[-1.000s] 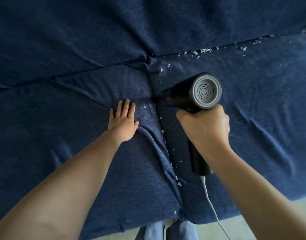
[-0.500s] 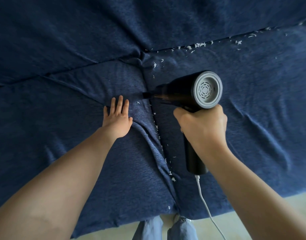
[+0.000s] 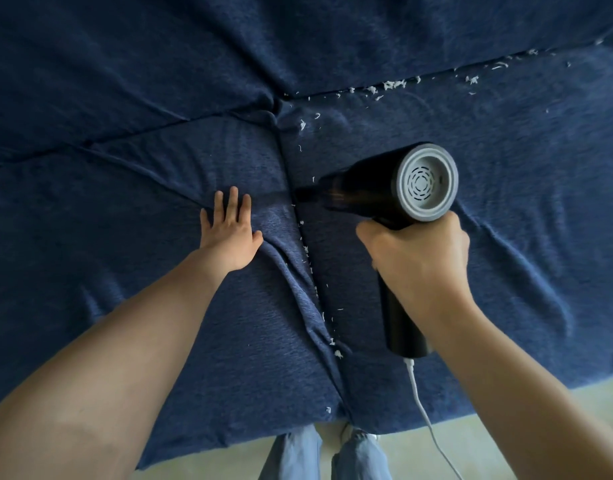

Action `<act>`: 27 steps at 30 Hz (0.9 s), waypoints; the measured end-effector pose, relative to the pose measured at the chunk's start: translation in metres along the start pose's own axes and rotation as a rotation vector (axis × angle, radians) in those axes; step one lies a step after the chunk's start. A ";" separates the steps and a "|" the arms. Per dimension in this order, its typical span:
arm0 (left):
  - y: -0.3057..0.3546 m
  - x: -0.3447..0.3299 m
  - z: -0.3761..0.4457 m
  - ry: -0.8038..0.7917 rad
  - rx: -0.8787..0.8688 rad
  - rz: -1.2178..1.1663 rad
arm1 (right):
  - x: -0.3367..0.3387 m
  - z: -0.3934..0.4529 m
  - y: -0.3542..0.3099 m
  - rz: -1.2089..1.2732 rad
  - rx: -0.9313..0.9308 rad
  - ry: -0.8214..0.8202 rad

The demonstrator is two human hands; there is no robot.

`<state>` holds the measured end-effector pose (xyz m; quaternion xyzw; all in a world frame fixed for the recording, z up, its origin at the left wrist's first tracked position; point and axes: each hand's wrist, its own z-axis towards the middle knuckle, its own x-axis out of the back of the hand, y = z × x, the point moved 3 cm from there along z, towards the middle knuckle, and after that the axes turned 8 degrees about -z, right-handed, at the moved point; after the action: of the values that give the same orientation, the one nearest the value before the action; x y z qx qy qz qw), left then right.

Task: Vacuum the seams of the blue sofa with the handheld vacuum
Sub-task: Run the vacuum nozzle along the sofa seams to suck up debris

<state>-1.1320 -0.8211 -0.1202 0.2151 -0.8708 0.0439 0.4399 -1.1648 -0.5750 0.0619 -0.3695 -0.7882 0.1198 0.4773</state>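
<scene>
Your right hand [image 3: 419, 268] is closed in a full grip around the handle of the handheld vacuum [image 3: 384, 188]. The grey rear vent faces you, and the nozzle points left from the hand, with its tip at the centre seam [image 3: 307, 251] between the two seat cushions of the blue sofa [image 3: 506, 237].

Your left hand [image 3: 229, 233] lies open and flat, fingers spread, on the cushion just left of the seam. It holds nothing; it appears to press the fabric down and away from the seam.

Take the centre seam as the reference line. Its long axis runs from the junction with the backrest seam [image 3: 384, 86], farthest from you, down to the front edge of the sofa nearest your legs [image 3: 326, 455]. The vacuum body lies across this axis, not along it. The nozzle tip meets the seam level with your left fingertips.

White debris [image 3: 320, 317] remains scattered along the seam between the nozzle tip and the front edge. More lies along the backrest seam, to the right of the junction.

The next stroke probably runs along the seam axis toward you. The right hand is the working hand and has open cushion to the right of the seam. The white cord [image 3: 423, 410] hangs from the handle base over the front edge; keep it out of the stroke path. Folds in the fabric just left of the seam may catch the nozzle.
</scene>
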 end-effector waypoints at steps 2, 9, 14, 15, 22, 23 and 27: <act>0.003 -0.002 -0.002 -0.008 -0.014 0.012 | 0.001 0.004 0.001 -0.004 -0.025 -0.013; 0.010 -0.021 -0.012 -0.032 -0.053 0.066 | -0.013 0.005 0.000 -0.063 0.006 -0.020; 0.012 -0.032 -0.019 -0.023 -0.055 0.081 | -0.025 0.012 -0.004 -0.085 0.017 -0.052; 0.012 -0.034 -0.020 -0.015 -0.058 0.082 | -0.023 0.013 -0.005 -0.083 0.017 -0.055; 0.013 -0.039 -0.033 -0.022 -0.045 0.040 | 0.007 0.002 0.012 -0.137 0.061 -0.060; 0.016 -0.041 -0.036 -0.020 -0.037 0.025 | 0.010 -0.001 0.017 -0.149 0.065 -0.060; 0.021 -0.053 -0.046 -0.012 -0.018 0.016 | 0.005 -0.004 0.028 -0.155 0.064 -0.074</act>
<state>-1.0784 -0.7723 -0.1317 0.2044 -0.8755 0.0383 0.4362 -1.1498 -0.5531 0.0523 -0.2872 -0.8274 0.1213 0.4671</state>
